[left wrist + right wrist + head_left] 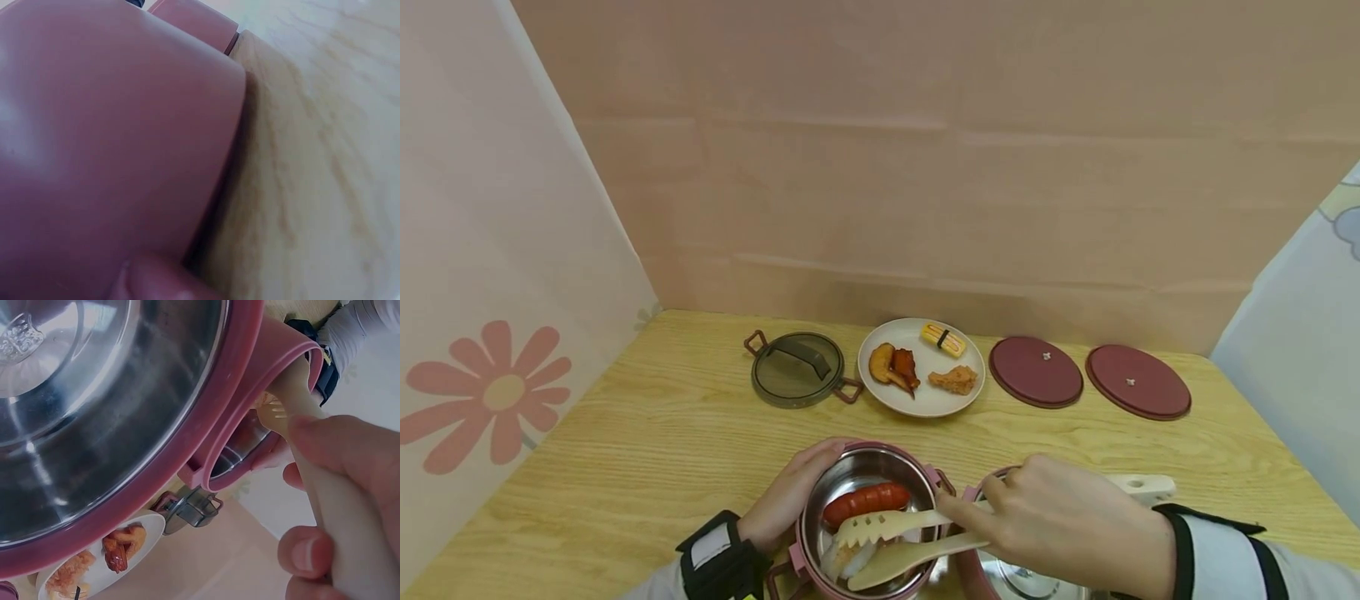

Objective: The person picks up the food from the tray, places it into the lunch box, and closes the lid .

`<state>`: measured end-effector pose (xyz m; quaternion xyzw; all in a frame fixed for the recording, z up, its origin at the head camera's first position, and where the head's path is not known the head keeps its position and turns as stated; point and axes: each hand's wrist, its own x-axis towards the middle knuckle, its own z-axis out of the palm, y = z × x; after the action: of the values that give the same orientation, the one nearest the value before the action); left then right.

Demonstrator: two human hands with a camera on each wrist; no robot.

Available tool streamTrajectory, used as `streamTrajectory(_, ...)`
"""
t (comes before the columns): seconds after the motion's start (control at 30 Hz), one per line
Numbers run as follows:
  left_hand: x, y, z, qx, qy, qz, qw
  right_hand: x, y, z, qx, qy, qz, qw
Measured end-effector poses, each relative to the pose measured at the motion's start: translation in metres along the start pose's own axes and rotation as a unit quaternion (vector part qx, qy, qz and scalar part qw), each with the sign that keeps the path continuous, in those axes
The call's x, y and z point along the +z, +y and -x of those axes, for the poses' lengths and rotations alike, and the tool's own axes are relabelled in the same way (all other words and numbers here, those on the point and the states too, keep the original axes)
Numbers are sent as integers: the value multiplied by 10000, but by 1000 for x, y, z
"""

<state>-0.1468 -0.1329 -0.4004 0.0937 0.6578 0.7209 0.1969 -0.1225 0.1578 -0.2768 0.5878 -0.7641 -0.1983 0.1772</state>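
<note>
Table: light wood grain point(625, 467).
Wrist straps: black point(711, 543), with pale panels; no wording on them can be made out.
Left hand point(793, 496): curved round the left side of the left pot point(891, 447), holding it.
Right hand point(1063, 512): pinching cream tongs point(895, 522) between thumb and fingers, their tips down inside the left pot.
Left pot: near the person, pink outside, steel within, containing a red sausage point(867, 502) and a pale food piece point(857, 560) between the tong tips; whether they grip it cannot be told.
Right pot: just to the right, partly under the right hand, steel inside point(169, 369); a shiny mark point(22, 339) there is too unclear to read.
Glass lid point(797, 379): farther off, to the left, dark handle on top.
White plate point(940, 406): right of the glass lid, bearing two brown pieces point(895, 367), a fried drumstick point(953, 380) and a dark-banded yellow block point(943, 340).
Dark red lids point(1037, 375): two, far right.
Left panel point(475, 167): pale, pink flower printed.
Back wall point(925, 208): beige, creased.
</note>
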Motion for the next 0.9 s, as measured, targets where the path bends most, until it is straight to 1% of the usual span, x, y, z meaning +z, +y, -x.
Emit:
streamTrajectory(0.1,0,0,0,2,37,-35,10000,2,0,-1,-39,16,4,10000)
streamTrajectory(0.27,0,1,0,-10,66,-67,10000,7,1,-4,-104,-68,11,9999)
streamTrajectory(0.4,1,1,0,19,39,-53,10000,11,2,-5,-114,-8,27,9999)
streamTrajectory(0.63,0,-1,0,62,54,-164,9998,14,4,-7,-34,-106,-239,9997)
streamTrajectory(0.8,0,-1,-1,102,-8,-207,9997,16,5,-8,9,-70,-350,9994)
streamTrajectory(0.9,1,0,-1,72,15,-205,9998,16,5,-7,1,-62,-368,9993)
